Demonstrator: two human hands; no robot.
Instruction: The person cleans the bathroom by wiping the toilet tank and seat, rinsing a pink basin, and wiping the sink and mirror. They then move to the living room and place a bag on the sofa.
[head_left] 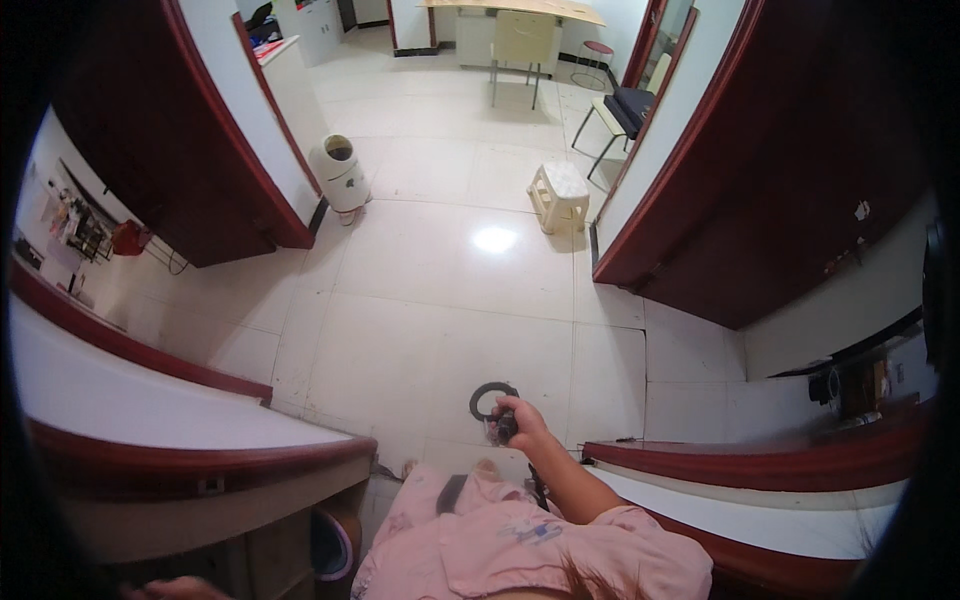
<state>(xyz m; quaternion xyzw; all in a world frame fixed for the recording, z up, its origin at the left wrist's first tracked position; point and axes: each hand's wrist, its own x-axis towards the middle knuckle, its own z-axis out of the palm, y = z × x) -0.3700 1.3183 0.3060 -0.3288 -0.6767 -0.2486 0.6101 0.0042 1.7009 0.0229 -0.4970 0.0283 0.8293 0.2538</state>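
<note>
My right hand [522, 420] reaches forward over the floor, its fingers wrapped round a dark handle [508, 427]. A thick black ring [473, 403] shows just beyond that hand. It appears to belong to the same tool, whose exact kind I cannot make out. At the lower left edge, only part of my left hand [180, 589] comes into the picture, beside a wooden cabinet [200, 545]. Its fingers are cut off and blurred, so whether it holds anything is hidden.
Brown-red door frames [290, 225] flank the passage of pale floor tiles [440, 260]. A white bin [340, 168] stands ahead on the left, a cream plastic stool [560, 190] on the right. Farther off are a chair [523, 42] and a table [540, 10]. A bucket [333, 545] sits low left.
</note>
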